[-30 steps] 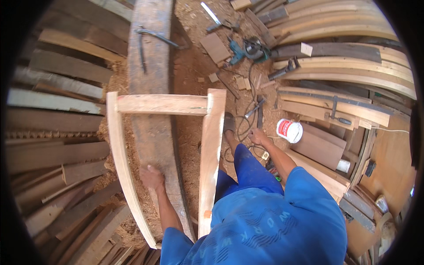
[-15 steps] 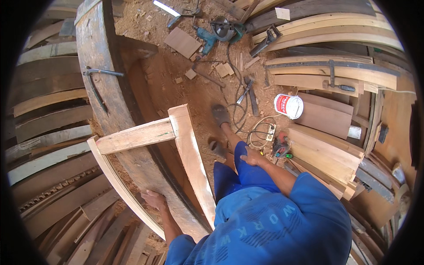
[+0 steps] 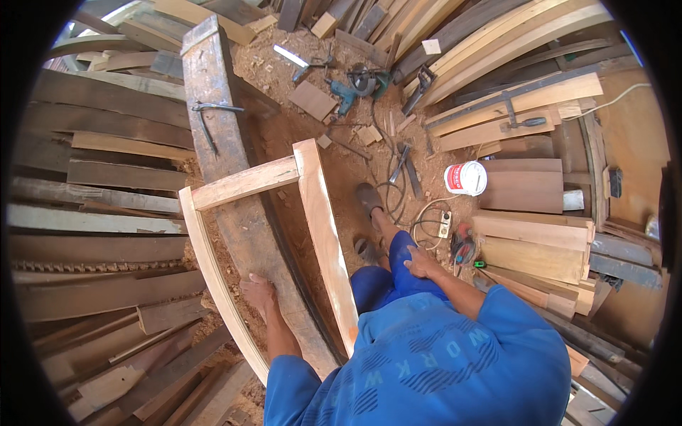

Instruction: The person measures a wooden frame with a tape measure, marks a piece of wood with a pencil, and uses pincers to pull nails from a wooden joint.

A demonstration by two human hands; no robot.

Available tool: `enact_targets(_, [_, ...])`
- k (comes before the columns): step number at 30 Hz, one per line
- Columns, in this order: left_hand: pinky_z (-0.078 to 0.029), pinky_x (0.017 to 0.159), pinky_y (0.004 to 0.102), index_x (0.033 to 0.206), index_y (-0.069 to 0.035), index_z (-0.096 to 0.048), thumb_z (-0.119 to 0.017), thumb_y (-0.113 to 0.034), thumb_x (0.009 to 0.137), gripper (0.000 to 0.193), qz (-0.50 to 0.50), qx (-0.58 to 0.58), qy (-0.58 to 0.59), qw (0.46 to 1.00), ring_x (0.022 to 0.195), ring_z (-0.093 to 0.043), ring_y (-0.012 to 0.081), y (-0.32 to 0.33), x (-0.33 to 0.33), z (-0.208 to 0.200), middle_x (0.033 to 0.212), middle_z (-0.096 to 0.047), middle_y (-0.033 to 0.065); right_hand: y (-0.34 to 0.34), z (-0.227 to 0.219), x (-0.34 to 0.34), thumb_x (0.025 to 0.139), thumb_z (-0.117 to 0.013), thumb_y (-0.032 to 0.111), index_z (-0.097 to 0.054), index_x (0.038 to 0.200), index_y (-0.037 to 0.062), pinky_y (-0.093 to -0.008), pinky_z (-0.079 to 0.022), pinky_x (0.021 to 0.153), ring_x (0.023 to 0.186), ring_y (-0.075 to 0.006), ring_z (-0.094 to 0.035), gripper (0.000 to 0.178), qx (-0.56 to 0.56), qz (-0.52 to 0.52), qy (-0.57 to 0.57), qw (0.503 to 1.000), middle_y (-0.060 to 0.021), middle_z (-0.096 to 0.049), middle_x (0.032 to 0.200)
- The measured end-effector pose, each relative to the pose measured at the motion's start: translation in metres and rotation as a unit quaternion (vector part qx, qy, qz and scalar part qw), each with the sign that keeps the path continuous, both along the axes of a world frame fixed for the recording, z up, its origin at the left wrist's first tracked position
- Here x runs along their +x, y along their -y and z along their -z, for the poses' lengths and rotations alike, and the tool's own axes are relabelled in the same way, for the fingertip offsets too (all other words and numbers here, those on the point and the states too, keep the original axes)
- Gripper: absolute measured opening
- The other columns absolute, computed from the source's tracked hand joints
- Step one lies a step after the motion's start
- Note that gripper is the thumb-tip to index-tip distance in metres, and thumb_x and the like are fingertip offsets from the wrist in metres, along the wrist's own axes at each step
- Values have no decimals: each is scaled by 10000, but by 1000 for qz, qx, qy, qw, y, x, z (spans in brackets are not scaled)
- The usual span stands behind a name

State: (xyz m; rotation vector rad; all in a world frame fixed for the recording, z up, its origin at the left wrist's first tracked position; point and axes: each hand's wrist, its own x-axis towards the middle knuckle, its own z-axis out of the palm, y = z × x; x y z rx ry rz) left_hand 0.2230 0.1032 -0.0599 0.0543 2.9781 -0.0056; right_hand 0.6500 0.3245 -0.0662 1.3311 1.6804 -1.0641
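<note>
My left hand [image 3: 258,292] rests on the left edge of a long, worn wooden beam [image 3: 264,245], its fingers lying against the wood. Over that beam lies a pale wooden frame [image 3: 323,220], with two long side pieces joined by a crosspiece [image 3: 247,183]. My left arm passes between the frame's sides. My right hand [image 3: 422,263] leans on my thigh, on the blue shorts, apart from any tool; its fingers are spread and partly hidden. Farther up the beam sits a dark metal bar clamp or holdfast [image 3: 213,108].
Sawdust and offcuts cover the floor. A circular saw [image 3: 364,82], a teal drill [image 3: 344,96], a handsaw [image 3: 419,89], a hammer [image 3: 399,163] and cords lie ahead. Right of my feet are a white bucket [image 3: 466,178], a power strip [image 3: 445,224] and a red power tool [image 3: 464,246]. Stacked boards [image 3: 99,248] line both sides.
The whole view has shifted and turned slightly, so beam and frame appear farther right and higher. Both hands stay in about the same places, on the beam and on my thigh.
</note>
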Motion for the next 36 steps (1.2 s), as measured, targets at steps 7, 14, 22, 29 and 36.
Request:
enact_targets(7, [-420,973,552,1465,44,-264,-555,-578,883,900,123,45,20,991,1142,-533,479,50,-17,17,1251,-524,336,5,-78,3,897,-598,359,-414,1446,112,-518,-339,1096,1326,-454,-373,629,140,38,-100,984,-271,-399,1435])
enact_targets(14, [-320,1102,512,1495,81,-148,-591,-624,852,1053,183,75,86,976,1300,-412,479,49,-39,18,1394,-404,363,69,-59,63,892,-591,348,-479,1377,87,-516,-345,1089,1298,-450,-422,562,107,72,-4,992,-253,-435,1411])
enact_targets(22, [-346,1112,423,1501,108,-1,-685,-548,848,1151,123,312,241,911,1312,-430,416,52,-37,33,1469,-336,323,149,-29,140,909,-544,372,-633,1192,84,-526,-354,1078,1230,-397,-525,413,-13,65,11,998,-232,-603,1239])
enact_targets(29, [-344,1117,456,1538,17,-4,-617,-629,862,1118,56,154,247,955,1348,-392,344,50,-44,36,1550,-215,269,191,-32,156,889,-555,333,-658,1149,63,-510,-475,949,1133,-419,-597,388,-64,256,22,964,-243,-635,1195])
enact_targets(36, [-363,1110,459,1561,-62,-70,-420,-622,955,896,302,-327,221,868,1416,-320,369,75,-17,35,1581,-44,312,220,-9,157,881,-549,290,-685,1006,37,-498,-502,849,999,-419,-635,313,-23,305,-77,949,-253,-663,1042])
